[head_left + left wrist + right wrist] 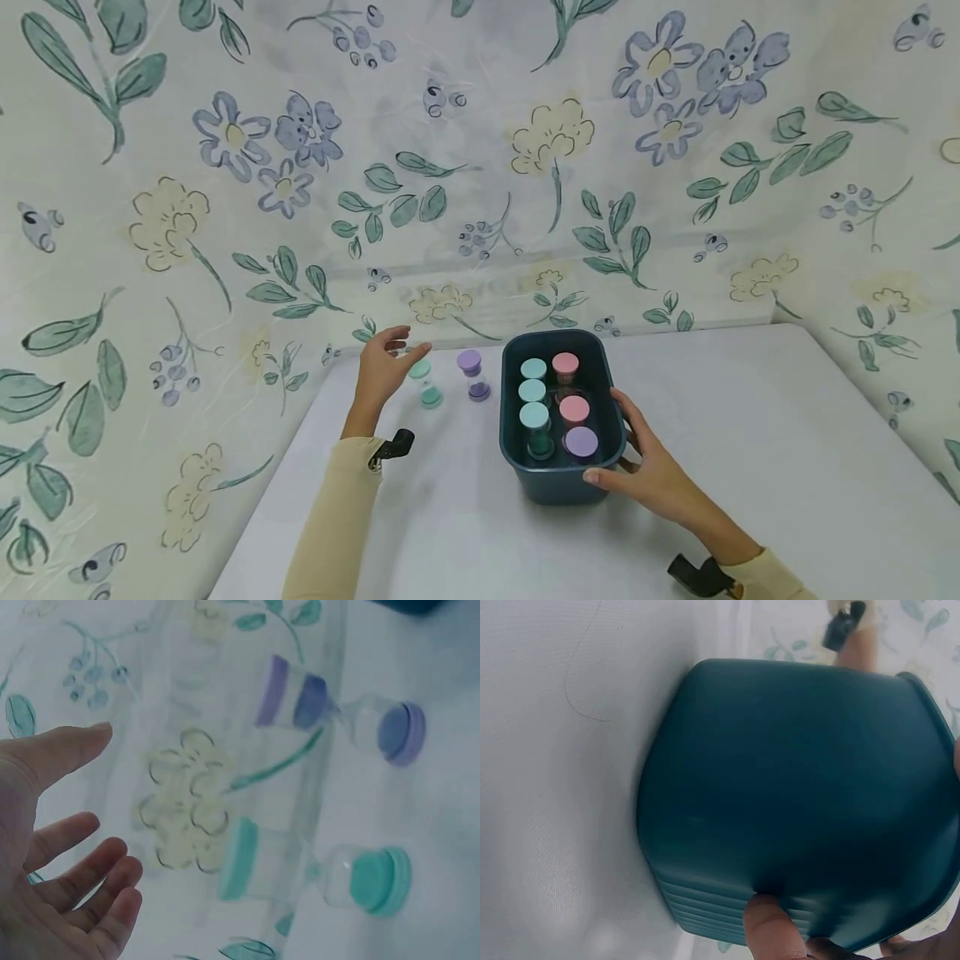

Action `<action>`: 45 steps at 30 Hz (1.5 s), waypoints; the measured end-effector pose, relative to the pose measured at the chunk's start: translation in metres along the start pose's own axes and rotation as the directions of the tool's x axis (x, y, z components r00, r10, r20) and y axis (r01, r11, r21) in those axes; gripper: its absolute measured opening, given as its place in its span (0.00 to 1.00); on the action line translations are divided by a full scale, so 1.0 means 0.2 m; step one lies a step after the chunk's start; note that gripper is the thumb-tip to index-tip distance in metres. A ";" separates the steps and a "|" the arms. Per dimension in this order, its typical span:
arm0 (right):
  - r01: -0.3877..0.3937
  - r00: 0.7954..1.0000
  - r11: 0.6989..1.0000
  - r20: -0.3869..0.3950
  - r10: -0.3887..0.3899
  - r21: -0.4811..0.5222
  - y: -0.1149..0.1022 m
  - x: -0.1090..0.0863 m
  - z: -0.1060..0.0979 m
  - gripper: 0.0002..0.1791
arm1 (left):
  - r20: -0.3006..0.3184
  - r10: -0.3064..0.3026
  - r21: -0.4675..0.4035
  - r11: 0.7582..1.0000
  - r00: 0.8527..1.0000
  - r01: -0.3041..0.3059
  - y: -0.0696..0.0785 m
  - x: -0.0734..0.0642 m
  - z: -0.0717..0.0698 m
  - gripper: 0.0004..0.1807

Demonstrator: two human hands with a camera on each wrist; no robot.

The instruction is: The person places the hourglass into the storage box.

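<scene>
A teal-green sand timer (431, 395) and a purple sand timer (477, 387) stand upright on the table, each with its coloured sand in the lower bulb. My left hand (382, 367) is beside the green timer's top, fingers spread; the left wrist view shows a gap between the hand (67, 847) and the green timer (379, 877). My right hand (660, 479) grips the dark teal bin (562, 483) at its near right corner, thumb at the front and fingers along the side. Inside stand several sand timers with teal, pink (574, 409) and purple (581, 442) caps.
The white table (750, 433) extends to both sides of the bin. Behind it rises a flower-patterned cloth (480, 167), which also hangs at the left and right sides. A black wrist camera (393, 446) is strapped to the left wrist, another (697, 575) to the right.
</scene>
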State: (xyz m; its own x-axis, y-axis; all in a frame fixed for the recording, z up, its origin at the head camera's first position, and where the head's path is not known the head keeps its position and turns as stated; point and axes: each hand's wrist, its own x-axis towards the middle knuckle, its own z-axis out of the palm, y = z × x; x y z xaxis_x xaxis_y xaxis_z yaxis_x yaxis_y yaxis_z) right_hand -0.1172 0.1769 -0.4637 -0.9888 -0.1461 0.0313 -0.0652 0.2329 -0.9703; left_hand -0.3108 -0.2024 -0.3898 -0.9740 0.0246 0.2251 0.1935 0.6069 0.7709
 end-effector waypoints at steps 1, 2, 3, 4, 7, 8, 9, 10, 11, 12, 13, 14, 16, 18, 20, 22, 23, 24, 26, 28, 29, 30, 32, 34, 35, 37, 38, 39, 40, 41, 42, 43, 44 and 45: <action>0.001 1.000 1.000 -0.001 -0.001 0.003 0.00 0.00 0.00 0.63 | -0.007 -0.011 0.005 1.000 1.000 0.012 -0.03 0.00 0.00 0.37; 0.002 1.000 1.000 0.003 -0.002 0.004 0.00 0.00 0.00 0.63 | -0.010 -0.022 0.011 1.000 1.000 0.022 -0.05 0.00 0.01 0.37; 0.004 1.000 1.000 0.004 -0.004 0.005 0.00 0.00 -0.01 0.64 | -0.015 -0.032 0.019 0.999 0.999 0.032 -0.07 -0.01 0.01 0.38; 0.004 1.000 1.000 0.007 -0.004 0.006 0.00 0.00 -0.01 0.64 | -0.015 -0.041 0.025 0.999 0.999 0.041 -0.09 -0.01 0.02 0.39; 0.006 1.000 1.000 0.007 -0.006 0.011 -0.01 0.00 -0.01 0.64 | -0.017 -0.061 0.031 0.998 0.998 0.061 -0.14 -0.02 0.03 0.40; 0.006 1.000 1.000 0.007 -0.006 0.012 -0.01 0.00 -0.01 0.64 | -0.021 -0.064 0.030 0.997 0.998 0.064 -0.16 -0.03 0.04 0.40; 0.006 1.000 1.000 0.006 -0.006 0.010 -0.01 0.00 -0.01 0.64 | -0.026 -0.067 0.027 0.997 0.997 0.068 -0.18 -0.03 0.05 0.40; 0.005 1.000 1.000 0.007 -0.005 0.009 -0.01 0.00 -0.01 0.64 | -0.031 -0.072 0.023 0.997 0.997 0.073 -0.19 -0.03 0.05 0.40; 0.005 1.000 1.000 0.006 -0.005 0.009 -0.01 0.00 -0.01 0.64 | -0.033 -0.077 0.023 0.997 0.996 0.078 -0.20 -0.03 0.06 0.40; 0.004 1.000 1.000 0.006 -0.005 0.006 0.00 0.00 -0.01 0.64 | -0.036 -0.080 0.024 0.996 0.996 0.081 -0.21 -0.04 0.06 0.40; 0.003 1.000 1.000 0.005 -0.003 0.005 0.00 0.00 -0.01 0.64 | -0.035 -0.085 0.023 0.996 0.996 0.086 -0.22 -0.04 0.07 0.40; 0.002 1.000 1.000 0.004 -0.002 0.002 0.00 0.00 -0.01 0.64 | -0.033 -0.090 0.027 0.996 0.995 0.090 -0.23 -0.04 0.07 0.40; 0.003 1.000 1.000 0.004 -0.003 0.000 0.00 0.00 -0.01 0.64 | -0.029 -0.097 0.034 0.995 0.995 0.098 -0.24 -0.04 0.08 0.41; 0.005 1.000 1.000 0.002 -0.005 -0.002 0.00 0.01 -0.01 0.64 | -0.025 -0.098 0.036 0.994 0.995 0.099 -0.25 -0.04 0.09 0.41; 0.007 1.000 1.000 0.001 -0.007 -0.003 0.00 0.01 -0.01 0.64 | -0.020 -0.106 0.034 0.994 0.994 0.106 -0.27 -0.05 0.10 0.40; 0.008 1.000 1.000 0.001 -0.008 -0.004 -0.01 0.01 -0.01 0.64 | -0.017 -0.114 0.038 0.993 0.993 0.115 -0.28 -0.05 0.10 0.38; 0.008 1.000 1.000 0.002 -0.008 -0.005 -0.01 0.01 -0.01 0.64 | -0.016 -0.119 0.037 0.992 0.993 0.119 -0.29 -0.05 0.11 0.37; 0.007 1.000 1.000 0.002 -0.007 -0.004 -0.01 0.01 -0.01 0.64 | -0.016 -0.124 0.037 0.991 0.992 0.125 -0.29 -0.05 0.11 0.36; 0.005 1.000 1.000 0.005 -0.005 -0.003 -0.01 0.01 -0.01 0.64 | -0.021 -0.128 0.023 0.991 0.992 0.128 -0.30 -0.06 0.12 0.35; 0.002 1.000 1.000 0.004 -0.002 0.002 -0.01 0.00 -0.01 0.64 | -0.032 -0.119 -0.007 0.993 0.992 0.119 -0.31 -0.06 0.13 0.34; 0.001 1.000 1.000 0.004 -0.001 0.001 -0.01 0.00 -0.01 0.64 | -0.038 -0.112 -0.025 0.993 0.993 0.111 -0.31 -0.06 0.14 0.33; -0.001 1.000 1.000 0.002 0.001 0.002 -0.01 0.00 -0.01 0.64 | -0.043 -0.106 -0.034 0.994 0.993 0.104 -0.31 -0.06 0.14 0.33; -0.003 1.000 1.000 -0.001 0.003 0.005 0.00 0.00 -0.01 0.64 | -0.058 -0.099 -0.054 0.994 0.993 0.096 -0.31 -0.06 0.15 0.33; -0.003 1.000 1.000 -0.001 0.003 0.005 0.00 0.00 -0.01 0.64 | -0.072 -0.103 -0.061 0.993 0.992 0.099 -0.30 -0.07 0.16 0.32; -0.004 1.000 1.000 0.002 0.004 0.003 0.00 0.00 -0.01 0.64 | -0.077 -0.111 -0.065 0.992 0.991 0.106 -0.30 -0.07 0.16 0.32; -0.004 1.000 1.000 0.004 0.004 0.002 0.00 0.01 -0.01 0.64 | -0.081 -0.132 -0.079 0.989 0.988 0.126 -0.30 -0.08 0.16 0.32; -0.003 1.000 1.000 0.003 0.003 0.004 0.00 0.00 -0.01 0.64 | -0.080 -0.142 -0.091 0.987 0.987 0.135 -0.30 -0.08 0.16 0.32; -0.005 1.000 1.000 0.003 0.005 0.004 0.00 0.00 -0.01 0.63 | -0.077 -0.150 -0.100 0.985 0.986 0.142 -0.30 -0.08 0.16 0.32; -0.007 1.000 1.000 0.002 0.007 0.005 0.01 0.00 0.00 0.63 | -0.072 -0.158 -0.107 0.983 0.985 0.150 -0.30 -0.09 0.17 0.32; -0.009 1.000 1.000 0.002 0.009 0.005 0.01 0.00 0.00 0.63 | -0.069 -0.164 -0.121 0.980 0.984 0.155 -0.30 -0.09 0.17 0.31; -0.011 1.000 1.000 -0.001 0.011 0.006 0.01 0.00 0.00 0.63 | -0.068 -0.170 -0.130 0.979 0.983 0.160 -0.30 -0.09 0.17 0.31; -0.013 1.000 1.000 -0.002 0.013 0.007 0.01 0.00 0.00 0.63 | -0.067 -0.173 -0.139 0.977 0.983 0.162 -0.30 -0.09 0.17 0.31; -0.014 1.000 1.000 -0.005 0.014 0.008 0.01 0.00 0.00 0.63 | -0.069 -0.174 -0.149 0.976 0.982 0.162 -0.29 -0.10 0.17 0.30; -0.016 1.000 1.000 -0.003 0.016 0.006 0.01 0.01 0.00 0.63 | -0.071 -0.175 -0.155 0.974 0.982 0.162 -0.29 -0.10 0.18 0.30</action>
State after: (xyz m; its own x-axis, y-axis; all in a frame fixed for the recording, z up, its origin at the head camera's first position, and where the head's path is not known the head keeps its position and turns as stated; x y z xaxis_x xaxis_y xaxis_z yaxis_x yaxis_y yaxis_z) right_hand -0.1184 0.1774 -0.4659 -0.9901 -0.1397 0.0167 -0.0487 0.2293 -0.9721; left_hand -0.3074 -0.2105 -0.4604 -0.9820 -0.1382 0.1287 0.0489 0.4722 0.8802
